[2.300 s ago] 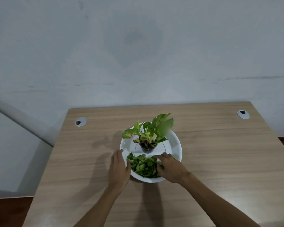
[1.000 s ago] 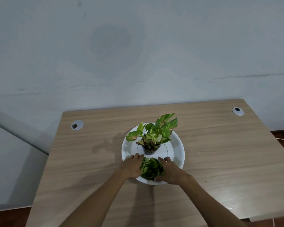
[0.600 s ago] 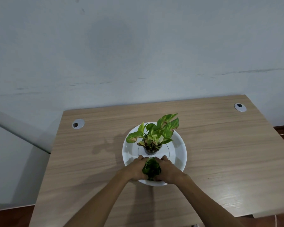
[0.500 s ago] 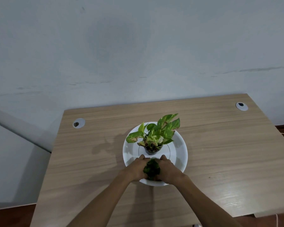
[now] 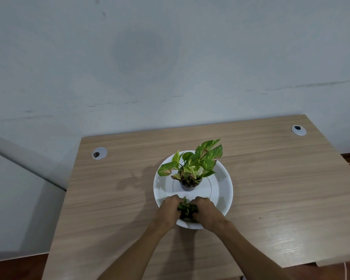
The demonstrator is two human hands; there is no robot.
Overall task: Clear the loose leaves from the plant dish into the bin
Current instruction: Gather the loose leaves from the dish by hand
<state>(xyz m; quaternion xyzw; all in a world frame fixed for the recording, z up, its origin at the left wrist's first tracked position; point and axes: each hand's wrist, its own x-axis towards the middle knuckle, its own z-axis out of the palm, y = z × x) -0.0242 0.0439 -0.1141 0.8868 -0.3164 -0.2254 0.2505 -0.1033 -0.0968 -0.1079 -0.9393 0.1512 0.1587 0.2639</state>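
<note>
A white round dish (image 5: 222, 190) sits in the middle of a wooden table, with a small potted plant (image 5: 191, 172) standing at its centre. At the dish's near edge lies a bunch of loose green leaves (image 5: 186, 208), pressed tight between my two hands. My left hand (image 5: 168, 210) cups the bunch from the left and my right hand (image 5: 205, 211) from the right, fingers curled around it. Most of the bunch is hidden by my fingers. No bin is in view.
The wooden table (image 5: 281, 190) has a grey cable grommet at the back left (image 5: 99, 152) and another at the back right (image 5: 298, 130). A pale wall rises right behind the table. Dark floor shows at the lower left and far right.
The leaves lay spread across the dish's near part. My hands have swept them inward into a small tight bunch and closed around it.
</note>
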